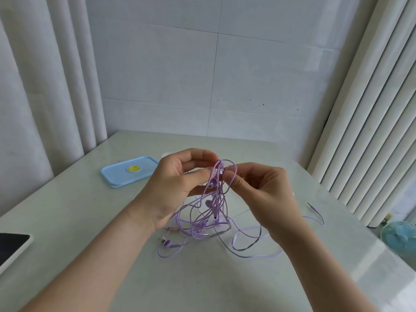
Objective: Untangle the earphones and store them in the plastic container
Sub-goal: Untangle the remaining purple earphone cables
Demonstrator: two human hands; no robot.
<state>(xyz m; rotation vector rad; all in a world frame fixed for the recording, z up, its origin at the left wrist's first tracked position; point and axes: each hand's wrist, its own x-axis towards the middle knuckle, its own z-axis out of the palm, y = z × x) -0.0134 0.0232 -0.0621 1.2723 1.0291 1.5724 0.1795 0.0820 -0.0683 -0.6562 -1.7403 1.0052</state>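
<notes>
A tangle of purple earphones [207,218] hangs between my two hands above the table, its lower loops trailing on the surface. My left hand [177,185] pinches the top of the bundle from the left. My right hand [258,194] pinches cords at the same spot from the right. One earbud [165,240] lies on the table below my left wrist, and a plug end [314,208] lies out to the right. The plastic container is mostly hidden behind my left hand; only a pale edge [166,154] shows.
A light blue lid [129,171] with a yellow valve lies at the back left of the pale table [78,210]. A dark tablet [12,246] sits at the left edge. A small blue fan [399,236] stands off the right edge, below white curtains.
</notes>
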